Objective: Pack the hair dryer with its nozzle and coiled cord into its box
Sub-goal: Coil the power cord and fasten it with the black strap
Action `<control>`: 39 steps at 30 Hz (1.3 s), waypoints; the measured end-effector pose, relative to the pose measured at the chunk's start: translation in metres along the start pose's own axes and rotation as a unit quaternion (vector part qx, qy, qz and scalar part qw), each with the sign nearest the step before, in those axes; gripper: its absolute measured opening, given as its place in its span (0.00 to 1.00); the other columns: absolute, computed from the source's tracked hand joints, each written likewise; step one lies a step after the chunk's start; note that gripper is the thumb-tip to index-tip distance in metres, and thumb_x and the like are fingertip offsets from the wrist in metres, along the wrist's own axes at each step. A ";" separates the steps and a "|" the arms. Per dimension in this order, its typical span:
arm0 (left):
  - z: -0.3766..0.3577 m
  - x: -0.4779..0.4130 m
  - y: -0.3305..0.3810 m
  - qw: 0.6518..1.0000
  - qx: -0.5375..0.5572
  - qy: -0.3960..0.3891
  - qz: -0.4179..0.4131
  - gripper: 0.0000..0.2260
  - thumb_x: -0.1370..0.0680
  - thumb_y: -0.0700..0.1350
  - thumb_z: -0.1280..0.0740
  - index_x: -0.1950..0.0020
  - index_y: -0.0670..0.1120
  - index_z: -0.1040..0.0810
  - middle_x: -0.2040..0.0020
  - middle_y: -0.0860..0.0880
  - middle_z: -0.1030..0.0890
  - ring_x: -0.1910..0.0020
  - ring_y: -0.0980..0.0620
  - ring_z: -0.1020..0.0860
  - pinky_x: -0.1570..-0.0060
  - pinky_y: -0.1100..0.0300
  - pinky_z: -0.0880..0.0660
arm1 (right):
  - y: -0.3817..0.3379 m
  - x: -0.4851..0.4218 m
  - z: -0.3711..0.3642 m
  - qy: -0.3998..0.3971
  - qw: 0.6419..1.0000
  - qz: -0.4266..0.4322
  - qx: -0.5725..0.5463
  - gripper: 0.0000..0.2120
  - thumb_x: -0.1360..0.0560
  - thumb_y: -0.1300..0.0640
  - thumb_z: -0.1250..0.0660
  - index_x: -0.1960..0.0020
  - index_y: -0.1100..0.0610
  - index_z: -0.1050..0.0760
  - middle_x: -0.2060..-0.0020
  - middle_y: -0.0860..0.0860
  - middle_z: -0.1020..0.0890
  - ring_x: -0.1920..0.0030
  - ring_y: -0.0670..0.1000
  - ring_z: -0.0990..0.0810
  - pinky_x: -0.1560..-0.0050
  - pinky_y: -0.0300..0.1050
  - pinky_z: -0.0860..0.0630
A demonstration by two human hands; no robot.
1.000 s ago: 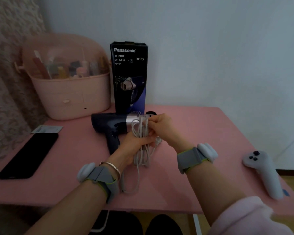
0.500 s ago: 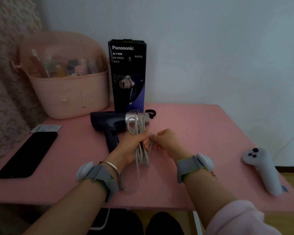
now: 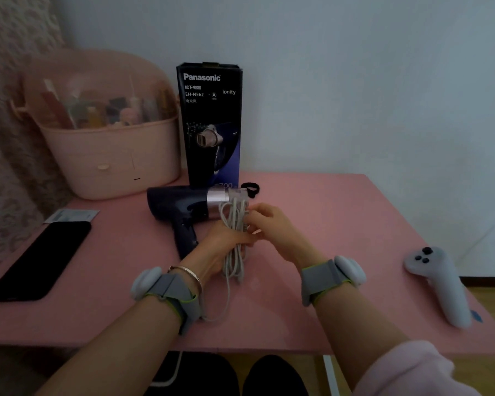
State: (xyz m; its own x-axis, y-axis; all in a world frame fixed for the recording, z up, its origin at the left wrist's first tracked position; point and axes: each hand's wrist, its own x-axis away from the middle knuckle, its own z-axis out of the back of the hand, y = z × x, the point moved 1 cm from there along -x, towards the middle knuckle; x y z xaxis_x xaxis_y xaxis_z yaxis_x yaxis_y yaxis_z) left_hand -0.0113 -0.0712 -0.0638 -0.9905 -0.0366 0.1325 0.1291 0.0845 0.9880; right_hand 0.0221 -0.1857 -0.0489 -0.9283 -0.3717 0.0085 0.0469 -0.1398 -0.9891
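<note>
A dark blue hair dryer with a silver front ring lies on the pink table, its handle toward me. Behind it the tall dark Panasonic box stands upright with its top open. My left hand grips a bundle of looped white cord just in front of the dryer's nozzle end. Beside it, my right hand pinches the cord near the top of the loops. A small black ring-shaped strap lies next to the box. One strand of cord trails off the table's front edge.
A pink lidded organiser with bottles stands at the back left. A black phone and a small sachet lie at the left. A grey controller rests near the right edge. The wall is close behind.
My right hand dropped to the middle of the bundle and has come back up to its top. The left hand keeps its grip on the loops. The dryer has not moved.
</note>
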 end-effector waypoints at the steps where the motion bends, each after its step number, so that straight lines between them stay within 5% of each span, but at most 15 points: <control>1: -0.002 -0.001 0.001 1.000 -0.006 -0.002 -0.004 0.12 0.33 0.30 0.30 0.54 0.44 0.20 0.65 0.45 0.22 0.72 0.53 0.23 0.72 0.63 0.26 | -0.003 0.001 -0.001 -0.009 1.000 0.007 0.014 0.08 0.27 0.59 0.36 0.48 0.58 0.24 0.62 0.49 0.22 0.64 0.47 0.25 0.66 0.43 0.26; 7: -0.010 0.000 0.004 1.000 0.000 -0.008 -0.028 0.11 0.28 0.30 0.35 0.52 0.44 0.22 0.65 0.47 0.21 0.75 0.57 0.22 0.76 0.64 0.26 | -0.012 0.005 -0.007 -0.075 0.996 0.048 -0.004 0.04 0.30 0.49 0.30 0.56 0.43 0.21 0.63 0.41 0.17 0.60 0.41 0.19 0.64 0.34 0.24; 11: -0.016 0.002 0.004 0.998 -0.019 0.039 -0.045 0.12 0.24 0.30 0.39 0.55 0.46 0.24 0.64 0.50 0.23 0.73 0.62 0.21 0.77 0.70 0.26 | 0.000 -0.007 -0.018 0.087 0.993 0.051 0.062 0.17 0.35 0.50 0.25 0.51 0.53 0.26 0.61 0.44 0.21 0.60 0.42 0.22 0.61 0.36 0.26; 13: -0.015 0.001 0.005 0.997 -0.053 -0.023 -0.052 0.13 0.27 0.27 0.38 0.48 0.41 0.24 0.57 0.45 0.21 0.61 0.54 0.20 0.70 0.69 0.23 | 0.003 -0.013 -0.019 0.135 0.986 0.056 0.078 0.09 0.34 0.53 0.27 0.57 0.53 0.25 0.64 0.46 0.20 0.63 0.42 0.22 0.64 0.34 0.26; 15: -0.010 0.002 0.006 0.991 -0.108 -0.071 -0.018 0.11 0.30 0.28 0.35 0.55 0.42 0.23 0.61 0.42 0.21 0.66 0.52 0.21 0.71 0.64 0.22 | 0.004 -0.016 -0.016 0.157 0.984 0.064 0.050 0.07 0.34 0.57 0.29 0.66 0.49 0.27 0.71 0.43 0.23 0.71 0.37 0.24 0.72 0.29 0.29; 18: -0.004 0.006 0.000 0.988 -0.115 -0.083 0.060 0.05 0.31 0.30 0.36 0.58 0.38 0.25 0.70 0.42 0.25 0.77 0.51 0.24 0.76 0.61 0.25 | 0.009 -0.019 -0.009 0.164 0.986 0.044 0.002 0.08 0.33 0.60 0.31 0.67 0.53 0.29 0.74 0.46 0.25 0.73 0.43 0.27 0.72 0.37 0.31; 21: -0.002 0.005 -0.007 0.993 -0.068 -0.071 0.063 0.05 0.30 0.31 0.36 0.64 0.39 0.25 0.73 0.42 0.26 0.78 0.49 0.26 0.78 0.61 0.26 | 0.009 -0.020 -0.005 0.082 0.995 0.054 -0.017 0.12 0.31 0.57 0.29 0.72 0.50 0.26 0.79 0.45 0.23 0.75 0.42 0.25 0.73 0.37 0.29; 26: 0.001 -0.007 -0.009 0.995 0.010 -0.064 0.069 0.08 0.26 0.35 0.35 0.65 0.43 0.27 0.78 0.48 0.26 0.80 0.52 0.27 0.78 0.64 0.28 | 0.010 -0.033 0.015 0.067 0.998 -0.008 0.015 0.20 0.28 0.36 0.41 0.62 0.52 0.24 0.69 0.50 0.22 0.69 0.48 0.25 0.69 0.40 0.32; 30: 0.001 -0.020 -0.007 0.991 0.034 -0.072 0.109 0.14 0.24 0.48 0.34 0.69 0.47 0.31 0.80 0.51 0.29 0.81 0.54 0.31 0.79 0.66 0.31 | 0.023 -0.055 0.031 0.130 0.990 -0.024 0.039 0.12 0.22 0.54 0.42 0.54 0.59 0.23 0.61 0.54 0.22 0.62 0.52 0.25 0.64 0.45 0.27; 32: 0.001 -0.024 -0.005 0.988 0.045 -0.067 0.131 0.18 0.26 0.53 0.33 0.72 0.47 0.31 0.80 0.50 0.30 0.81 0.54 0.31 0.78 0.65 0.31 | 0.030 -0.068 0.035 0.131 0.985 -0.023 0.109 0.12 0.24 0.61 0.42 0.47 0.62 0.22 0.51 0.58 0.21 0.52 0.56 0.24 0.51 0.50 0.24; 34: 0.000 -0.029 -0.005 0.986 0.069 -0.061 0.140 0.19 0.26 0.50 0.33 0.75 0.46 0.30 0.80 0.49 0.29 0.81 0.53 0.29 0.78 0.64 0.29 | 0.034 -0.079 0.037 0.130 0.975 -0.012 0.179 0.16 0.26 0.65 0.42 0.41 0.64 0.23 0.40 0.60 0.24 0.40 0.58 0.26 0.37 0.47 0.30; 36: 0.002 -0.033 -0.008 0.984 0.088 -0.061 0.139 0.19 0.25 0.45 0.35 0.76 0.44 0.27 0.80 0.47 0.26 0.80 0.51 0.24 0.76 0.62 0.25 | 0.036 -0.089 0.036 0.126 0.967 0.009 0.222 0.18 0.27 0.69 0.42 0.39 0.65 0.24 0.36 0.61 0.27 0.34 0.58 0.29 0.33 0.43 0.36; 39: 0.005 -0.035 -0.013 0.984 0.117 -0.058 0.121 0.16 0.24 0.40 0.37 0.71 0.41 0.21 0.75 0.45 0.19 0.73 0.48 0.18 0.69 0.58 0.19 | 0.042 -0.104 0.032 0.081 0.951 0.026 0.299 0.20 0.28 0.70 0.43 0.37 0.64 0.26 0.32 0.60 0.31 0.30 0.58 0.33 0.27 0.51 0.42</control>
State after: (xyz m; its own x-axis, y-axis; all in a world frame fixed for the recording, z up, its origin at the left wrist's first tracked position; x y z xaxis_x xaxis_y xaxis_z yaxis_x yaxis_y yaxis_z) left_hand 0.0212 -0.0657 -0.0815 -0.9326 0.1252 0.3386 0.3609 0.3043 0.8815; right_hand 0.1329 -0.1825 -0.0864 -0.9615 -0.2524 -0.1083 0.2498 -0.6395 -0.7271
